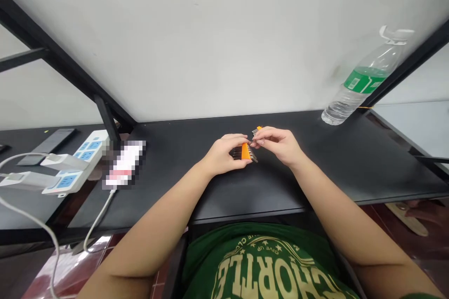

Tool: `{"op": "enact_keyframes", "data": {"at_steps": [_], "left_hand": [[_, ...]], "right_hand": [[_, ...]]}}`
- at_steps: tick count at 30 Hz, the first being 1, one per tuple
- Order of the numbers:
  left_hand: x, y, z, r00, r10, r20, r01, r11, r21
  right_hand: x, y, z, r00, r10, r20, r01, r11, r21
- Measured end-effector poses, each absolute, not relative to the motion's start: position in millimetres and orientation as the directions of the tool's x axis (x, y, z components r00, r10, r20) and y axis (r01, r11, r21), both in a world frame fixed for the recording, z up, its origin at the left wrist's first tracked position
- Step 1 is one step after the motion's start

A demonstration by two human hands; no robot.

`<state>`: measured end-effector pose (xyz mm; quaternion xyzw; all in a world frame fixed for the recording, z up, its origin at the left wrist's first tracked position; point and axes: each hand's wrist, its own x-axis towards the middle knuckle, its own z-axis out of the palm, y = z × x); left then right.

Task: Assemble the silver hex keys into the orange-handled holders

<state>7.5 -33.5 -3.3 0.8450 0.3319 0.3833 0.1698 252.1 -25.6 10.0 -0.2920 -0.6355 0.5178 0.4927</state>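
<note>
Over the middle of the black tabletop (175,149), my left hand (226,153) is closed around an orange holder (246,152). A row of thin dark metal pieces sticks out on both sides of the holder. My right hand (277,142) is pinched at the holder's far end, its fingertips close to those of my left hand. What they grip looks like a small thin metal piece, too small to name. Just beyond my right fingers, a second orange piece (259,128) shows with thin metal prongs; the rest of it is hidden behind that hand.
A water bottle (365,79) with a green label stands at the back right by the wall. To the left lie a phone (124,166) on a white cable, a white power strip (82,159) with plugged-in chargers, and a dark flat device (47,146). Black frame bars flank both sides.
</note>
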Motion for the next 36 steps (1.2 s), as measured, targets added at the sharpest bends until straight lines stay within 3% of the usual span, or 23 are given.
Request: {"op": "enact_keyframes", "data": {"at_steps": [10, 23, 30, 36], "left_hand": [[7.2, -33.2, -4.3, 0.496, 0.674, 0.547, 0.439, -0.738, 0.512], [8.2, -31.8, -6.1, 0.518, 0.678, 0.522, 0.430, -0.733, 0.527], [9.3, -31.1, -6.4, 0.538, 0.656, 0.529, 0.401, -0.751, 0.524], [10.1, -31.8, -4.7, 0.502, 0.647, 0.573, 0.351, -0.759, 0.548]], "right_hand": [[249.0, -27.6, 7.5, -0.327, 0.905, 0.273, -0.049, 0.272, -0.961], [248.1, -30.0, 4.6, -0.315, 0.877, 0.362, -0.031, 0.371, -0.928], [244.7, -30.3, 6.0, -0.288, 0.920, 0.267, -0.060, 0.261, -0.963], [243.7, -30.7, 3.3, -0.271, 0.919, 0.287, -0.089, 0.272, -0.958]]}}
